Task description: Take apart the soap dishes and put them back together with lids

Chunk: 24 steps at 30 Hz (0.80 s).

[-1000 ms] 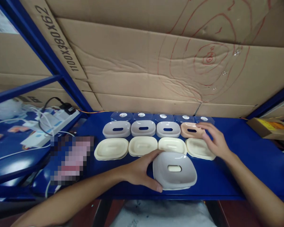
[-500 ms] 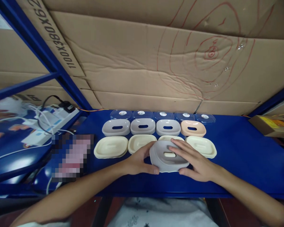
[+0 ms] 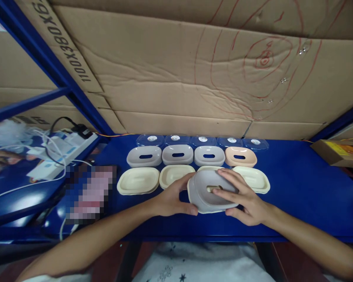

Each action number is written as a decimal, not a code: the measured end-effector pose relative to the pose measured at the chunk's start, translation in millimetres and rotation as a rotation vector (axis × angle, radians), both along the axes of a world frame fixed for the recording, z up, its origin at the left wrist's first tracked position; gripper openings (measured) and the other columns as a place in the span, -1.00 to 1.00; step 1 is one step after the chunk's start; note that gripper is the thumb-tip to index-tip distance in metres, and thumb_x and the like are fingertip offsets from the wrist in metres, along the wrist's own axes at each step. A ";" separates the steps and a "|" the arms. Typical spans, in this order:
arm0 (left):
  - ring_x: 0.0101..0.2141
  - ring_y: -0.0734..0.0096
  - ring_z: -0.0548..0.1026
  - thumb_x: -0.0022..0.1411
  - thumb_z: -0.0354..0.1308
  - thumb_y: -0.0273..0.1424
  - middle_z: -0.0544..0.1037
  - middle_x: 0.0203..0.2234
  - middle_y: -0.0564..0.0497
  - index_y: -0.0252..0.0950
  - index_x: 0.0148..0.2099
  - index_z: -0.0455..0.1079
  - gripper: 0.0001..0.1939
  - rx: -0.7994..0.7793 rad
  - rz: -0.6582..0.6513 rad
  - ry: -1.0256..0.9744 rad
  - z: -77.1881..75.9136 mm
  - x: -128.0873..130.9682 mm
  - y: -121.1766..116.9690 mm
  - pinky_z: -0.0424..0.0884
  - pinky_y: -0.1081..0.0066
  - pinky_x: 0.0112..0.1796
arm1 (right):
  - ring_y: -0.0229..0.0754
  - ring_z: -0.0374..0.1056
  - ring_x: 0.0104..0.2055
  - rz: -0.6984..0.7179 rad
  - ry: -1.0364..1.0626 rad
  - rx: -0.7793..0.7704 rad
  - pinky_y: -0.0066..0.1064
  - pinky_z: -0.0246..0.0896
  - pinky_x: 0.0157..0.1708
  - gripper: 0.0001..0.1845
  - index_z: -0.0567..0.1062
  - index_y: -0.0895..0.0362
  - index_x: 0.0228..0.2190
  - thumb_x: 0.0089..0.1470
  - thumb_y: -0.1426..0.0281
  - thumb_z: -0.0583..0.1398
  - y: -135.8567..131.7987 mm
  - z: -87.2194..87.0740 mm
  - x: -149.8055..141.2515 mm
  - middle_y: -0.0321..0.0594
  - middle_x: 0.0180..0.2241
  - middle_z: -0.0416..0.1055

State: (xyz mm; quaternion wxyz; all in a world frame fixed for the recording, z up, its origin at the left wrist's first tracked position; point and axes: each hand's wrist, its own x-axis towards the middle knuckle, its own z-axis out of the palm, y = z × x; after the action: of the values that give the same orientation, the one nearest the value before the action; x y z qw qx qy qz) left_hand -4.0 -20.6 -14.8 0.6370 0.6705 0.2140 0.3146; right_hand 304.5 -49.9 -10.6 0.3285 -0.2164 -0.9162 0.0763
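Note:
A grey soap dish with a slot in its floor is held up between my two hands, tilted, with a cream base showing under it and through the slot. My left hand grips its left end, thumb at the near side. My right hand closes on the right end, with a finger reaching into the dish by the slot. Just behind lies a row of cream trays, one of them partly hidden by the dish. Beyond them stand grey slotted dishes and one peach dish.
Clear lids with round stickers line the back of the blue table. To the left are a power strip with cables and a blurred-out flat object. An open cardboard box sits at the right. Another person's hand shows far left.
The grey dish has tilted more and shifted slightly to the right in my hands. A right finger has moved down to its slot. The other person's hand shows more clearly.

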 end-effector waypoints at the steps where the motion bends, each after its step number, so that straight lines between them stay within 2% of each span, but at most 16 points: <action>1: 0.35 -0.20 0.40 0.02 0.61 0.08 0.44 0.37 -0.28 -0.21 0.48 0.29 0.11 0.010 0.007 0.009 -0.3 -0.4 -0.2 0.22 -0.10 0.38 | 0.19 -0.04 0.59 -0.001 0.019 0.005 0.21 0.09 0.48 -0.37 0.30 -0.10 0.46 0.47 0.11 0.14 -0.1 0.4 0.4 -0.17 0.62 -0.15; 4: 0.35 -0.21 0.40 0.01 0.63 0.04 0.42 0.38 -0.27 -0.19 0.48 0.27 0.12 0.024 0.013 0.033 -1.0 -1.1 -2.0 0.22 -0.13 0.39 | 0.22 0.04 0.56 -0.084 0.085 0.009 0.24 0.14 0.45 -0.36 0.28 -0.15 0.47 0.47 0.08 0.11 1.6 8.9 7.2 -0.17 0.59 -0.04; 8: 0.37 -0.22 0.38 -0.08 0.70 -0.05 0.40 0.40 -0.20 -0.12 0.46 0.29 0.13 0.097 -0.059 0.111 1.7 -1.6 -6.7 0.19 -0.15 0.41 | 0.24 0.11 0.54 -0.379 0.098 0.037 0.24 0.10 0.48 -0.40 0.33 -0.26 0.43 0.44 0.16 0.15 16.7 35.2 45.4 -0.23 0.55 0.07; 10: 0.35 -0.24 0.39 -0.11 0.70 -0.03 0.43 0.38 -0.20 -0.10 0.46 0.30 0.15 0.165 -0.109 0.152 3.4 -2.1 -9.4 0.20 -0.16 0.40 | 0.20 0.15 0.52 -0.573 0.043 0.024 0.16 0.07 0.50 -0.47 0.45 -0.19 0.36 0.43 0.17 0.17 29.0 46.3 83.0 -0.18 0.51 0.15; 12: 0.33 -0.25 0.41 -0.11 0.69 0.01 0.43 0.37 -0.21 -0.10 0.47 0.29 0.17 0.229 -0.141 0.203 3.8 -2.9 -11.4 0.23 -0.16 0.39 | 0.21 0.17 0.51 -0.794 -0.022 -0.016 0.11 0.05 0.51 -0.49 0.58 -0.05 0.26 0.41 0.06 0.18 40.1 50.8 130.6 -0.05 0.45 0.25; 14: 0.33 -0.24 0.41 -0.10 0.68 0.04 0.42 0.38 -0.23 -0.11 0.49 0.26 0.19 0.263 -0.165 0.260 3.0 -3.9 -12.2 0.24 -0.14 0.39 | 0.21 0.23 0.48 -0.933 -0.116 -0.155 0.08 0.02 0.51 -0.44 0.63 0.00 0.18 0.36 -0.03 0.17 46.7 48.6 180.4 0.01 0.38 0.36; 16: 0.34 -0.24 0.41 -0.09 0.67 0.05 0.41 0.39 -0.23 -0.11 0.50 0.23 0.20 0.267 -0.177 0.302 1.9 -4.8 -11.8 0.23 -0.12 0.39 | 0.24 0.30 0.44 -1.045 -0.130 -0.360 0.07 0.05 0.49 -0.41 0.67 0.02 0.07 0.27 -0.10 0.20 48.1 43.3 222.5 0.03 0.35 0.41; 19: 0.37 -0.26 0.37 -0.09 0.67 0.03 0.38 0.42 -0.23 -0.10 0.52 0.21 0.22 0.244 -0.171 0.332 2.1 -5.3 -10.2 0.20 -0.14 0.41 | 0.30 0.36 0.38 -1.096 -0.148 -0.537 0.08 0.16 0.42 -0.36 0.67 0.00 0.03 0.12 -0.16 0.28 45.5 36.4 256.4 0.04 0.31 0.46; 21: 0.38 -0.28 0.35 -0.09 0.67 0.02 0.35 0.43 -0.23 -0.09 0.53 0.20 0.24 0.220 -0.175 0.349 3.6 -5.3 -9.5 0.19 -0.16 0.41 | 0.27 0.43 0.32 -1.056 -0.173 -0.576 0.01 0.29 0.34 -0.34 0.65 -0.02 0.03 0.05 -0.16 0.33 44.2 33.7 260.6 0.04 0.26 0.51; 24: 0.40 -0.28 0.32 -0.08 0.67 0.00 0.33 0.45 -0.23 -0.09 0.55 0.19 0.24 0.194 -0.201 0.373 5.8 -5.0 -9.1 0.18 -0.18 0.41 | 0.19 0.51 0.21 -0.980 -0.201 -0.592 -0.10 0.43 0.18 -0.25 0.55 -0.04 0.15 0.02 -0.11 0.39 45.6 29.5 254.5 0.05 0.21 0.53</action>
State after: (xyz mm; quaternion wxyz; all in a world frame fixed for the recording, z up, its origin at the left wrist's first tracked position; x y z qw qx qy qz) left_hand -9.0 -29.7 -9.0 0.5470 0.7931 0.2290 0.1394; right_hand 559.0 -4.3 18.9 0.1625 -0.7040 -0.6755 0.1473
